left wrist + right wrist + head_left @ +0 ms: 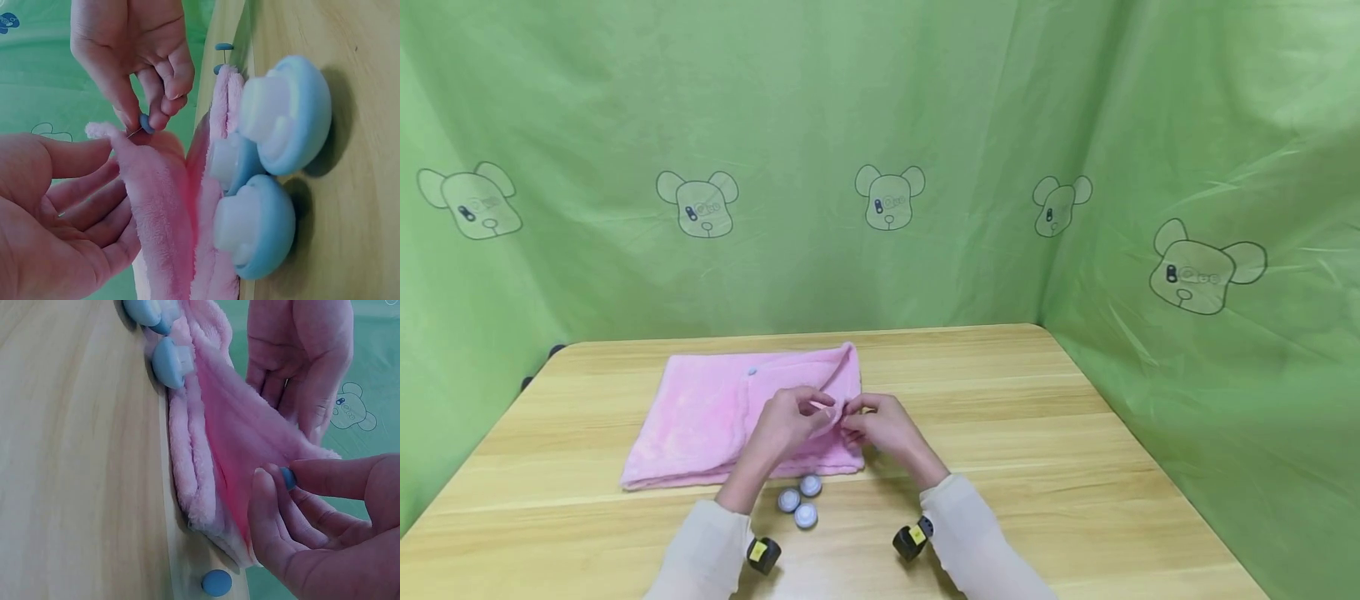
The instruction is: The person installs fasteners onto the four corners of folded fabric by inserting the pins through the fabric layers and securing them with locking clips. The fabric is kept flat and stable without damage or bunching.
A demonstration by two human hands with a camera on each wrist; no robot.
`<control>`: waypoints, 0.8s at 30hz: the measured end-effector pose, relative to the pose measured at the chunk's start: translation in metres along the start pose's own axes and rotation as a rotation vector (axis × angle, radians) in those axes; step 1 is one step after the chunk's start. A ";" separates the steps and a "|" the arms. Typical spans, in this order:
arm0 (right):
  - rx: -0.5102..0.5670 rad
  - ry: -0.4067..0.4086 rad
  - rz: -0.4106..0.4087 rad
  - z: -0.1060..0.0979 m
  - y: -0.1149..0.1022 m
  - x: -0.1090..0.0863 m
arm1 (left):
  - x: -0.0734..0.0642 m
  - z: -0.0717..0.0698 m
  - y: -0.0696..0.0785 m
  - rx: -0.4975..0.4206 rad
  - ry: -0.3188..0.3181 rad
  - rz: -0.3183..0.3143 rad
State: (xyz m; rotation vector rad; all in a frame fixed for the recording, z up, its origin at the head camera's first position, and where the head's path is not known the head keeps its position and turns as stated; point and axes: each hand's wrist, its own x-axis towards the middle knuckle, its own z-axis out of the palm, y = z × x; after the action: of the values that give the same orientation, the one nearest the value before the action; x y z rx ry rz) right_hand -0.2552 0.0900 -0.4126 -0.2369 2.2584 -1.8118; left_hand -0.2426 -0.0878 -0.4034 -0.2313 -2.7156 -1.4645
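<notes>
My left hand [790, 419] pinches the raised edge of a folded pink plush cloth [707, 417] between thumb and fingers. Facing it, my right hand [882, 423] pinches a pin with a round blue head [146, 122] between thumb and forefinger. In the left wrist view its thin shaft meets the lifted cloth edge. That raised layer [250, 419] stands apart from the layers lying on the table. Just in front of the cloth are three mushroom-shaped fastener caps, with blue domes and pale stems: one on the left [788, 500], one behind [810, 485] and one nearest [806, 515].
A second blue-headed pin [224, 47] stands on the wooden table [1022, 492] beside the cloth's right end. Toward the cloth's far side a small blue-grey disc [752, 372] shows on it. Green curtains [880, 100] with bear-head prints hang behind the table and along its sides.
</notes>
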 end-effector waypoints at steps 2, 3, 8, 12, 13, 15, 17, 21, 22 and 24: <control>-0.014 -0.030 -0.003 -0.002 -0.001 -0.001 | 0.000 0.000 0.000 -0.012 -0.013 -0.013; -0.019 -0.051 -0.001 -0.003 -0.002 -0.002 | 0.000 0.000 0.000 -0.016 -0.019 -0.017; -0.005 -0.161 0.044 -0.010 -0.005 -0.002 | 0.001 0.001 -0.001 -0.037 -0.033 -0.021; 0.032 -0.172 0.081 -0.008 -0.004 0.001 | 0.000 0.002 0.000 -0.051 -0.034 -0.011; 0.033 -0.162 0.088 -0.007 -0.004 0.001 | 0.000 0.002 0.000 -0.053 -0.032 -0.009; 0.039 -0.139 0.098 -0.004 -0.003 0.001 | 0.000 0.003 0.000 -0.051 -0.037 -0.007; 0.038 -0.111 0.103 -0.002 -0.003 0.001 | 0.000 0.004 0.000 -0.047 -0.046 -0.012; 0.047 -0.070 0.113 0.000 -0.004 0.000 | 0.001 0.005 0.000 -0.030 -0.056 -0.021; 0.051 -0.062 0.116 0.000 -0.004 0.000 | 0.001 0.005 0.000 -0.028 -0.055 -0.021; 0.060 -0.048 0.120 -0.001 -0.005 -0.001 | 0.002 0.006 -0.001 -0.026 -0.054 -0.019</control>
State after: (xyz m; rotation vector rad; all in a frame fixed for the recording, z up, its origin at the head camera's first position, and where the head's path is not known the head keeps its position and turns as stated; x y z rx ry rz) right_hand -0.2545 0.0900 -0.4079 -0.1297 2.1338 -1.7895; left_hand -0.2441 -0.0834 -0.4071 -0.2507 -2.7489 -1.5215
